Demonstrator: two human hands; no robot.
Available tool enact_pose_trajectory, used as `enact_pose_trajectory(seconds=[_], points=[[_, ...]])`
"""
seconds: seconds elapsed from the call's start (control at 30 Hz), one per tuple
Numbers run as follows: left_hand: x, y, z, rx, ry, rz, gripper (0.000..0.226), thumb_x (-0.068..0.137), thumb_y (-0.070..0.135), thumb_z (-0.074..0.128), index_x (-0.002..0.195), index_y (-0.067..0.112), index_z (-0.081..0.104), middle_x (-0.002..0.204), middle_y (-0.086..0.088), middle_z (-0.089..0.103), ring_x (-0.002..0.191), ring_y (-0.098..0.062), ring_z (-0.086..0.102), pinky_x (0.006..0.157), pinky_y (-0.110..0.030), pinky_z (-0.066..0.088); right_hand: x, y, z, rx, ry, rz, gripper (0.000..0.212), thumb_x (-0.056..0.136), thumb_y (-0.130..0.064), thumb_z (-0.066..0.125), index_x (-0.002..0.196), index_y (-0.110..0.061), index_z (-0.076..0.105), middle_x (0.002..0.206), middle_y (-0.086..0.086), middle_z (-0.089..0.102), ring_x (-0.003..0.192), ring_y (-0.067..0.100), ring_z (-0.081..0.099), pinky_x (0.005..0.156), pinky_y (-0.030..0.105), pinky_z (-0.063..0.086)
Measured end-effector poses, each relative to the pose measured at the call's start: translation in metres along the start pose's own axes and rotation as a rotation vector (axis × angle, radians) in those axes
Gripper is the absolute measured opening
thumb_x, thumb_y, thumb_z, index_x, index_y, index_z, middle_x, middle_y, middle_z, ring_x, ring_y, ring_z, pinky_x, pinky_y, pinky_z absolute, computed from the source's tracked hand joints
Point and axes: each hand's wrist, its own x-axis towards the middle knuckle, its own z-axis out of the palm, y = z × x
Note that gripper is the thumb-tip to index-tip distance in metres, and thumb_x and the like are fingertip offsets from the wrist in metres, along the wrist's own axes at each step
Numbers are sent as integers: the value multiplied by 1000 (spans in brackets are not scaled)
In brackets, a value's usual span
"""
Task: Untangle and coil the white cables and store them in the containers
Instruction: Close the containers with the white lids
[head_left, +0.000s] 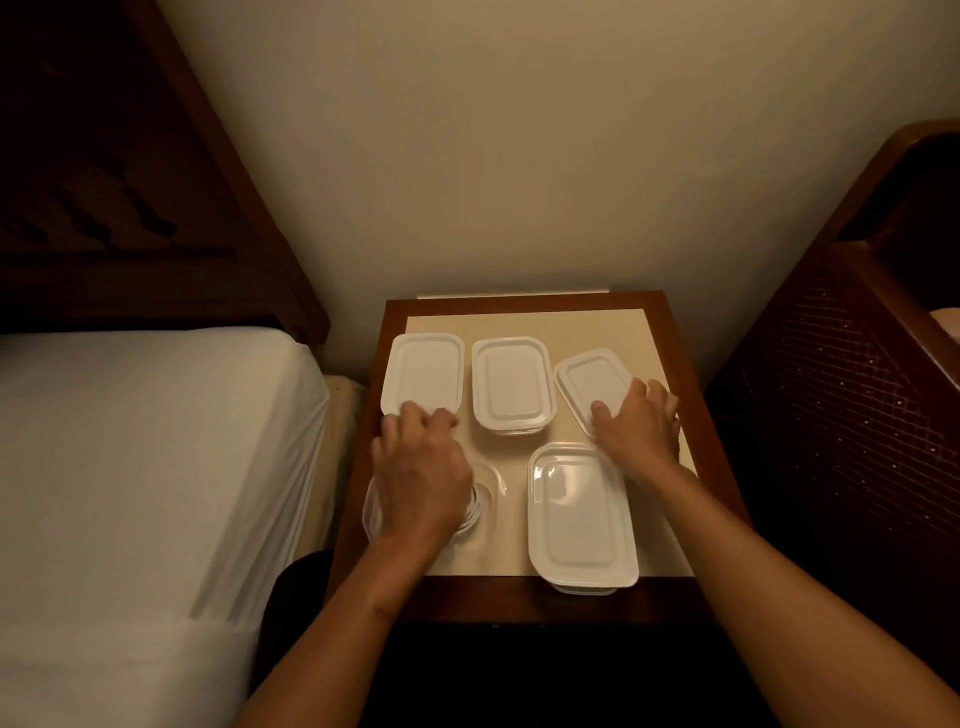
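While my left hand (421, 467) curls its fingers over the near edge of the flat white lid (423, 371) just beyond it, pinching that edge, the clear container (493, 483) beneath my palm stands uncovered. A coiled white cable (470, 512) lies inside it, showing just past the right side of my wrist. I judge this to be the closing step for that box: the cable is coiled and stowed, and the lid is not yet set on. My knuckles face up and the forearm runs straight back towards me.

Across from it, my right hand (639, 431) lies palm down on the tilted lid (592, 387) of another box, thumb out on top and fingers spread over its near right corner. Whether they hook the rim I cannot tell.

Between my two hands sits the middle container (511, 384), lidded, and just this side of my right hand the near container (582, 514), also covered. I cannot see what they hold. No loose cable shows on the bedside table (519, 305), so I reckon little is left.
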Motion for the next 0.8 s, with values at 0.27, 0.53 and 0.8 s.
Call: enact_pose_trajectory(seconds=[0.27,0.53,0.8], points=[[6,-61,5,50,-457,-316,35,99,22,40,131,13,52,142,-18,44,125,-39,50,96,-50,45,16,-15,-2,-68,-28,56,98,80,-61,72,152,-13,25,156,15,34,141,39,36,109,52,41],[4,-78,22,-163,-349,-307,18,101,24,42,99,21,60,106,-10,59,88,-31,59,79,-44,51,18,-24,-11,238,73,153,66,84,-26,80,134,-10,41,138,15,35,118,35,52,92,44,56],[10,-90,5,-536,-321,-429,34,106,42,44,87,24,65,89,-1,68,84,-20,65,76,-39,52,-50,-78,-48,543,365,-364,20,102,-22,53,120,-14,54,117,3,50,104,18,53,79,32,57]])
